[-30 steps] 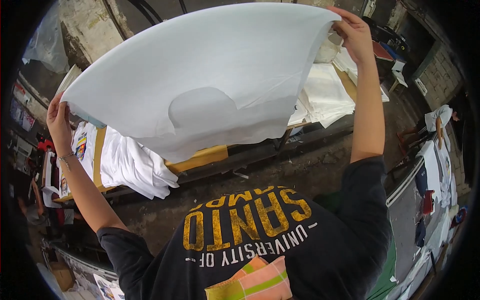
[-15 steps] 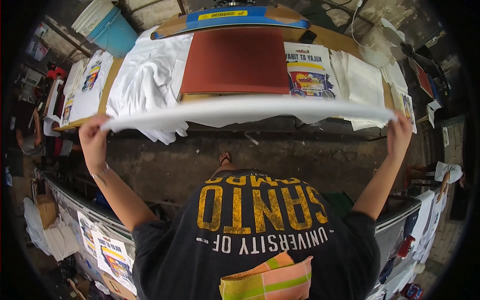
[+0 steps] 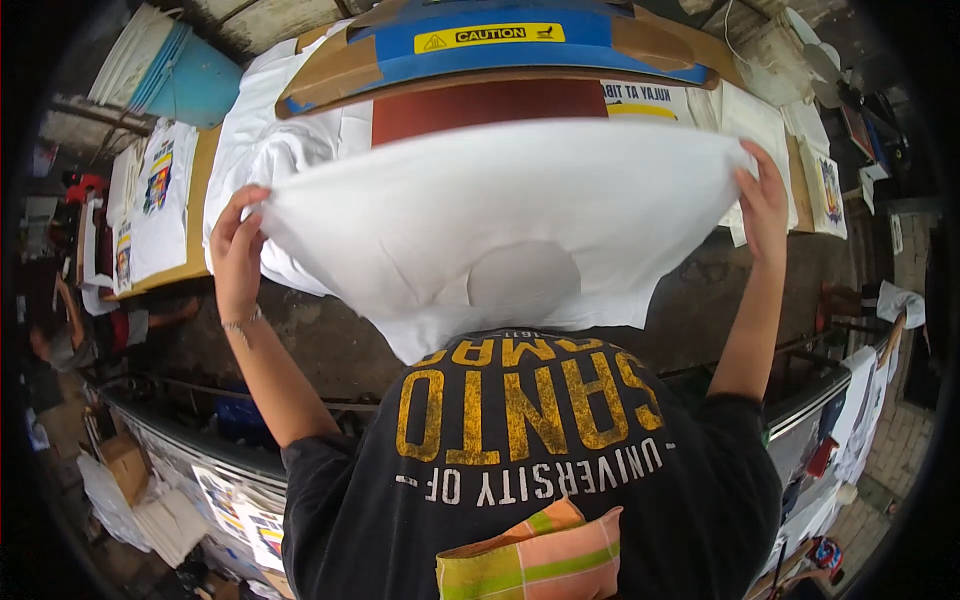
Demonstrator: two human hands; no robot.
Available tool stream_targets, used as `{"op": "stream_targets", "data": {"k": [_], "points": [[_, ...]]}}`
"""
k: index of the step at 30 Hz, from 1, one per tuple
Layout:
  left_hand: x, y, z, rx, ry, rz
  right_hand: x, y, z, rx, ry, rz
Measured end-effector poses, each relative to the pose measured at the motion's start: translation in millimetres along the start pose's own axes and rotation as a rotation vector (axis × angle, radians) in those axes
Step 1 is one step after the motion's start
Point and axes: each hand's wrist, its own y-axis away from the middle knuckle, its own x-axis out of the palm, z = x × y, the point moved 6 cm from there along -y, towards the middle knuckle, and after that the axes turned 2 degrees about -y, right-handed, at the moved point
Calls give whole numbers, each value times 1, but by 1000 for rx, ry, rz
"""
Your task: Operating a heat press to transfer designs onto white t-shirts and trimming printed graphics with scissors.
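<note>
Left grip [image 3: 238,255] and right grip [image 3: 765,210] are each closed in a pinch, thumb against fingers, with no gap beyond the cloth's thickness. Between them they hold the upper edge of a white garment [image 3: 500,190], one at each end. Both arms reach forward, well apart.

The white garment hangs between the wearer and the desk [image 3: 206,175]. Its upper edge is nearly straight with a slight upward bow; the lower part droops in loose folds toward the wearer's black shirt [image 3: 530,420], around a rounded opening or dip near the middle. Whether the cloth touches the shirt or the desk cannot be told.

Behind the garment's top edge, partly covered from view, is a flat red pad [image 3: 480,105]. Beyond it stands a blue-fronted machine [image 3: 590,38] with a yellow warning label. Rumpled white cloth [image 3: 250,120] lies to the left of the pad.

The step in hand appears to be spreading the garment out and holding it taut. The next move seems to call for both pinches staying firm and level, so that the cloth does not sag, twist or slip from one end.
</note>
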Motion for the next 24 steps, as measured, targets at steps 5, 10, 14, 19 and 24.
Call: {"op": "stream_targets", "data": {"k": [5, 10, 14, 19, 24], "points": [[50, -144, 77, 14, -80, 53, 2, -104, -70, 29, 64, -117], [-130, -202, 226, 664, -1304, -32, 122, -170, -122, -504, 302, -58], [85, -202, 295, -353, -111, 209, 55, -156, -221, 67, 395, -293], [27, -63, 247, -142, -324, 54, 70, -46, -233, 150, 221, -254], [55, -10, 239, -220, -111, 160, 81, 31, -207, 284, 130, -240]]}}
